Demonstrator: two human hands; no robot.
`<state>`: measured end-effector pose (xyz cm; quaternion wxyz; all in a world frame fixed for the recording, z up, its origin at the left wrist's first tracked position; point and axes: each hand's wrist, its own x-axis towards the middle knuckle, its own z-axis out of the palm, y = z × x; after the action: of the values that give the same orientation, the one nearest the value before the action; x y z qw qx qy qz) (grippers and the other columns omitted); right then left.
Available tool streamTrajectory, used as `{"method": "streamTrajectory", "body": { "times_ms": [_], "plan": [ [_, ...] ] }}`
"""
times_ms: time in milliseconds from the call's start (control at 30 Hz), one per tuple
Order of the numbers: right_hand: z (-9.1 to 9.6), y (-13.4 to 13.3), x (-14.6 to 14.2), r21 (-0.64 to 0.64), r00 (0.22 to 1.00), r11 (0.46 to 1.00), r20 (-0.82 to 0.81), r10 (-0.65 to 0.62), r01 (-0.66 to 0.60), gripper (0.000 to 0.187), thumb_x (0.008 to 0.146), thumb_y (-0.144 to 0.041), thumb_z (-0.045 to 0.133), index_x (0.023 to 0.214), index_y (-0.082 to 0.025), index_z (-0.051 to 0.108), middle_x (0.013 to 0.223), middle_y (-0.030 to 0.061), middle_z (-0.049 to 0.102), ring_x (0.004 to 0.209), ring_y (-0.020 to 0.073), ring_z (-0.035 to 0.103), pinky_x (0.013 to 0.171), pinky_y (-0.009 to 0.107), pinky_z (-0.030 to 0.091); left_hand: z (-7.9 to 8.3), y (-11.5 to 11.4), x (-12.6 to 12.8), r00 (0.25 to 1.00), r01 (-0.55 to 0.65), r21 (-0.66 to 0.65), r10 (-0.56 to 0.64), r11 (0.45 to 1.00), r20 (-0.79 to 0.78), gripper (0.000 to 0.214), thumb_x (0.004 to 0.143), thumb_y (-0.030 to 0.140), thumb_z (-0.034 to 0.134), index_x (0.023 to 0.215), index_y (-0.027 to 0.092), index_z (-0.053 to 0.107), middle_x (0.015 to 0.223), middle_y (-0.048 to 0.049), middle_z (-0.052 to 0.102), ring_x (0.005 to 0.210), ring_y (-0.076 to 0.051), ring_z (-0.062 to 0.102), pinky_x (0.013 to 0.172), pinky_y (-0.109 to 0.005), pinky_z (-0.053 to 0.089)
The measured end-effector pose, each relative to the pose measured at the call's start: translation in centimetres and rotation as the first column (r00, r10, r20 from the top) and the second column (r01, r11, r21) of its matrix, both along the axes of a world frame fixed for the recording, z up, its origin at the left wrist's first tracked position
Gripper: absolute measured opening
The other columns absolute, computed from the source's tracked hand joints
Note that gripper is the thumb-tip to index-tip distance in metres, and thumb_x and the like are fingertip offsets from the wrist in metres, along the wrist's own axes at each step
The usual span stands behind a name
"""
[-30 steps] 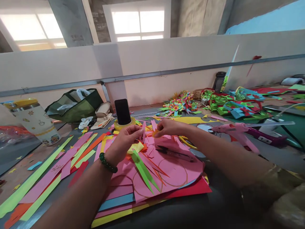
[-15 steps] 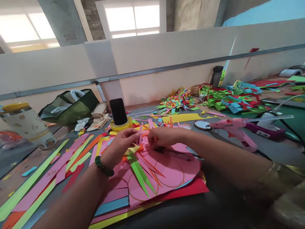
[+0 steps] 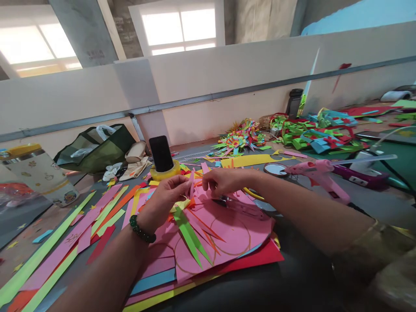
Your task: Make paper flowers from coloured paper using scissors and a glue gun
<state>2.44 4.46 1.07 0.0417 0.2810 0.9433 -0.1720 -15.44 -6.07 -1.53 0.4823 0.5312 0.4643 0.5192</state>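
My left hand (image 3: 170, 189), with a dark green bead bracelet (image 3: 141, 229) at the wrist, pinches a narrow pink paper strip (image 3: 191, 184) upright. Just right of it, my right hand (image 3: 221, 181) has its fingers curled downward; what they grip, if anything, is hidden. Under both hands lies a pink paper sheet (image 3: 232, 236) with drawn circles. Below the left fingers, a paper flower piece has long green points (image 3: 188, 234), orange and pink points, and a yellow curl. A craft knife (image 3: 240, 208) with a pinkish handle lies on the sheet, below my right hand.
A pink glue gun (image 3: 320, 175) rests at the right, near a round white lid (image 3: 275, 169). A phone (image 3: 161, 154) leans on a yellow tape roll (image 3: 165, 171). Coloured strips (image 3: 65, 242) and a tumbler (image 3: 40, 175) are left; paper flowers (image 3: 242, 136) stand behind.
My right hand has lifted slightly and shifted a little away from the pink strip, uncovering more of the knife. My left hand keeps its pinch in nearly the same place.
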Motion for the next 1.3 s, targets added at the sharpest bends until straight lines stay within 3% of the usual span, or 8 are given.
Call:
{"method": "streamTrajectory", "body": {
  "times_ms": [133,300,533,700,867,1067,1167,1300],
  "plan": [
    [-0.1,0.6,0.5,0.105,0.999,0.994,-0.004,-0.037,0.037,0.030,0.067,-0.017,0.062,0.096,-0.014,0.067,0.083,0.0055,0.068,0.068,0.0153,0.057,0.053,0.021,0.036,0.2,0.1,-0.3,0.999,-0.035,0.026,0.035,0.999,0.016,0.028,0.069,0.039,0.075,0.070,0.014,0.062,0.065,0.0022,0.055,0.058,-0.007,0.048,0.056,-0.018,0.039],
    [-0.4,-0.6,0.1,0.171,0.999,0.985,-0.002,0.039,-0.038,0.028,0.069,-0.021,0.056,0.092,-0.021,0.072,0.087,0.0033,0.071,0.068,0.0151,0.059,0.053,0.022,0.034,0.3,0.2,-0.7,0.997,-0.073,0.057,0.072,0.996,0.026,0.026,0.072,0.038,0.071,0.066,0.016,0.058,0.062,0.0039,0.053,0.056,-0.006,0.046,0.055,-0.016,0.037],
    [-1.2,-1.7,-1.0,0.270,0.998,0.961,0.009,0.060,-0.061,0.022,0.063,-0.020,0.059,0.079,-0.019,0.074,0.077,0.0059,0.071,0.067,0.0179,0.058,0.052,0.025,0.029,0.3,-0.1,0.1,0.994,-0.070,0.114,0.078,0.991,-0.073,0.024,0.076,0.037,0.068,0.068,0.015,0.060,0.065,0.0022,0.055,0.061,-0.008,0.048,0.060,-0.019,0.039],
    [-0.4,-0.6,-0.5,0.268,0.997,0.961,-0.039,-0.065,0.073,0.022,0.068,-0.020,0.057,0.083,-0.017,0.073,0.079,0.0063,0.071,0.068,0.0177,0.059,0.052,0.024,0.031,0.2,-0.4,1.0,0.980,-0.034,0.192,0.070,0.981,-0.185,0.022,0.078,0.035,0.066,0.068,0.015,0.063,0.064,0.0012,0.056,0.061,-0.010,0.048,0.060,-0.021,0.039],
    [-0.1,-0.6,-0.1,0.142,1.000,0.990,-0.027,0.011,-0.007,0.023,0.069,-0.027,0.064,0.090,-0.022,0.072,0.080,-0.0001,0.070,0.062,0.0118,0.058,0.051,0.020,0.034,-0.1,-0.1,1.2,0.956,-0.011,0.230,0.078,0.973,-0.283,0.023,0.076,0.038,0.066,0.070,0.016,0.065,0.064,0.0004,0.058,0.062,-0.012,0.050,0.061,-0.023,0.041],
    [-1.4,0.1,-0.5,0.144,0.997,0.989,-0.068,-0.024,0.033,0.019,0.065,-0.018,0.060,0.077,-0.018,0.074,0.067,0.0015,0.068,0.059,0.0133,0.055,0.051,0.022,0.032,-1.3,0.8,1.6,0.893,-0.016,0.255,0.129,0.967,-0.431,0.016,0.075,0.029,0.064,0.066,0.017,0.069,0.063,-0.0007,0.064,0.061,-0.014,0.054,0.061,-0.025,0.041],
    [-1.0,1.3,0.0,0.150,0.987,0.985,-0.145,-0.066,0.088,0.022,0.066,-0.016,0.056,0.079,-0.015,0.073,0.069,0.0017,0.068,0.062,0.0128,0.056,0.052,0.020,0.033,-2.2,1.3,1.8,0.860,-0.017,0.273,0.153,0.962,-0.488,0.011,0.073,0.021,0.064,0.075,0.021,0.075,0.072,-0.0027,0.071,0.068,-0.018,0.060,0.068,-0.029,0.044],
    [0.2,2.2,0.9,0.168,0.953,0.971,-0.278,-0.119,0.171,0.029,0.071,-0.015,0.050,0.089,-0.012,0.072,0.070,0.0012,0.066,0.063,0.0117,0.054,0.052,0.019,0.033,-2.3,1.5,1.4,0.831,-0.091,0.353,0.266,0.931,-0.489,0.021,0.070,0.019,0.068,0.089,0.025,0.076,0.091,-0.0050,0.073,0.088,-0.024,0.062,0.084,-0.035,0.044]
  ]
}}
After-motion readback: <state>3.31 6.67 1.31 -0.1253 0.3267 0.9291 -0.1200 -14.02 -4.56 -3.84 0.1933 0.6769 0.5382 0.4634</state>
